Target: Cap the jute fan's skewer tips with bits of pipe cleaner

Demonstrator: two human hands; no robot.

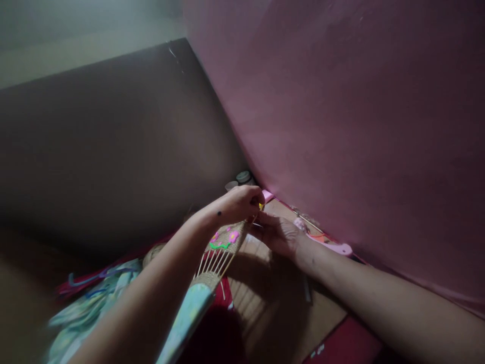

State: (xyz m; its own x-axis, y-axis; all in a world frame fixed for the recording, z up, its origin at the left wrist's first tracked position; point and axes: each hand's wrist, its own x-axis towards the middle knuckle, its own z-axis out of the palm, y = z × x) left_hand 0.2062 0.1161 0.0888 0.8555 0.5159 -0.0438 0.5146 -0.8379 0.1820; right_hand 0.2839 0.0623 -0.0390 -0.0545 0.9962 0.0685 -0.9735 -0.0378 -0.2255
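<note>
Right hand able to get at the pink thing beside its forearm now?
Probably yes: the pink thing lies near the wall, its outer end uncovered, but the right hand is busy at the far end of the woven piece.

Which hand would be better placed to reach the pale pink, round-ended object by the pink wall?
Probably the right hand: the pale pink object lies just beyond its wrist, while the left hand is farther off, by the tan woven piece with pink flowers.
</note>
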